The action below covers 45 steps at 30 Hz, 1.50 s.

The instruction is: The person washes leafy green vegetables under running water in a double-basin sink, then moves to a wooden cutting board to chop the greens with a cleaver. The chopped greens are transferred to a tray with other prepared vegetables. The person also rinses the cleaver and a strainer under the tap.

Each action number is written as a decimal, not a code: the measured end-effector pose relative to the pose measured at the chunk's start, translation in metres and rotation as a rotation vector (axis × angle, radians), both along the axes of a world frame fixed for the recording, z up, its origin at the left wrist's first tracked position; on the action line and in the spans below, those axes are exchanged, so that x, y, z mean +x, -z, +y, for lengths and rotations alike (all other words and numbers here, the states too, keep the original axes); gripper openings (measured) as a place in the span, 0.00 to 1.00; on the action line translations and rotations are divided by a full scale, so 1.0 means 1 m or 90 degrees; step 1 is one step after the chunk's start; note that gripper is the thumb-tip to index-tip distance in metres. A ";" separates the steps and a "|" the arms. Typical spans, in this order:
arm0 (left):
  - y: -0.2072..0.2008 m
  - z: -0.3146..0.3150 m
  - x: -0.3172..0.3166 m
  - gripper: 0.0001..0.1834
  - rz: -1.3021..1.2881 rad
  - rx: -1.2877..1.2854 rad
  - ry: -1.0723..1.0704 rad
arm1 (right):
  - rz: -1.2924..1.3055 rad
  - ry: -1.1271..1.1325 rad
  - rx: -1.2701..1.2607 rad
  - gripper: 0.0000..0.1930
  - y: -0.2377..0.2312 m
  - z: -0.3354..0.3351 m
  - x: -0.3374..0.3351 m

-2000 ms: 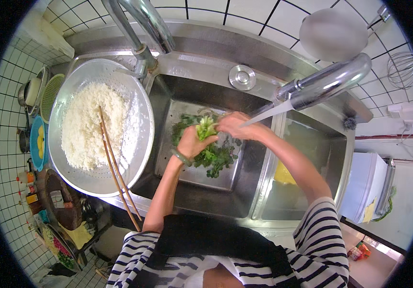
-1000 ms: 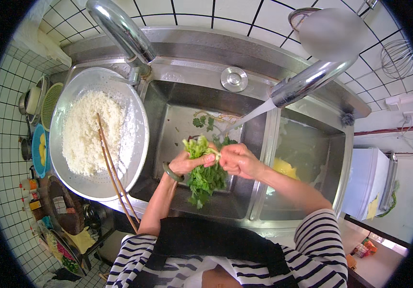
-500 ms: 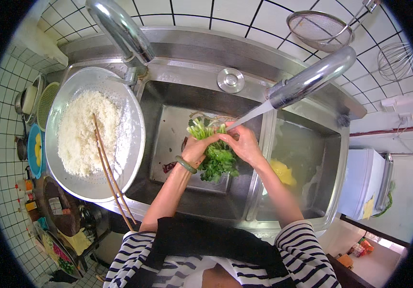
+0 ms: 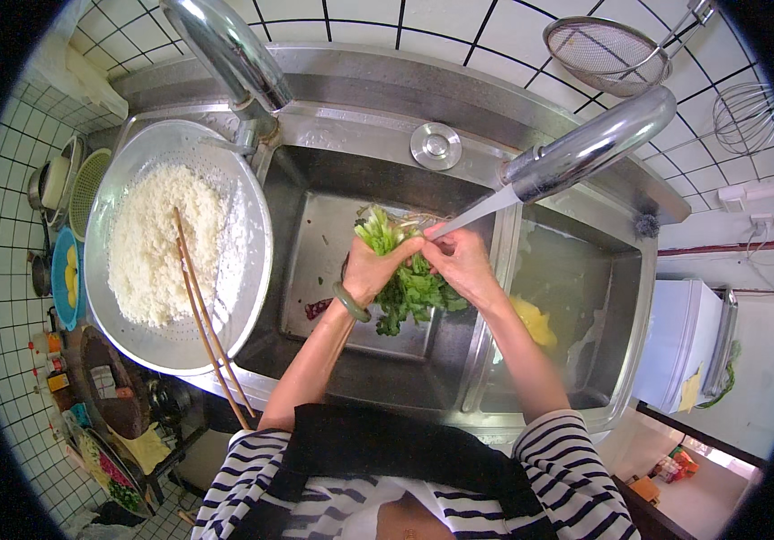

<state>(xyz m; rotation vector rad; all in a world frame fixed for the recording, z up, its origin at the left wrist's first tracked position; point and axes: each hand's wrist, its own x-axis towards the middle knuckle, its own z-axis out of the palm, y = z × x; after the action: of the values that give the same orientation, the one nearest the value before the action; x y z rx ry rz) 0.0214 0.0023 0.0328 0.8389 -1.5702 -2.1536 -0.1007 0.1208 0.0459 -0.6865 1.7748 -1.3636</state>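
Note:
Over the middle sink basin, my left hand is closed round a bunch of leafy green herbs. Pale cut stems stick up past its fingers, and the leaves hang down below the palm. Close beside it, my right hand has thumb and fingers pinched together at the bunch's right side. What sits between those fingertips is hidden. Water from the right faucet streams down onto the right hand. Thin root-like strands lie behind the hands, and a dark red scrap rests on the basin floor.
Left of the basin stands a large metal colander of white rice, with long wooden chopsticks leaning out. A second faucet rises behind it. The right basin holds cloudy water and a yellow piece. A mesh strainer hangs on the wall.
The bunch has turned slightly in my left hand, its leaves now reaching further right. My right hand has shifted a little, and its fingers are more curled. The camera view has shifted slightly.

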 end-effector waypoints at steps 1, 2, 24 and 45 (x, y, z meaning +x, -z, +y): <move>0.000 0.001 -0.001 0.08 -0.007 -0.011 0.004 | -0.010 -0.023 -0.022 0.09 -0.002 0.000 0.000; -0.001 0.000 0.001 0.08 0.005 -0.068 0.010 | -0.070 -0.026 -0.048 0.07 -0.004 0.002 -0.003; 0.009 -0.006 0.007 0.15 0.029 0.121 0.085 | -0.185 -0.050 0.030 0.07 -0.001 0.010 -0.011; 0.010 -0.016 0.014 0.21 0.167 0.248 0.176 | -0.161 -0.099 -0.085 0.08 -0.001 0.008 -0.017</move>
<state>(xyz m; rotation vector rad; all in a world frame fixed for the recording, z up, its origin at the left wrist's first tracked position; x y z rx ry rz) 0.0357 -0.0141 0.0228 0.4322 -1.2135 -2.6948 -0.1180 0.1290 0.0473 -0.6755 1.4139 -1.4037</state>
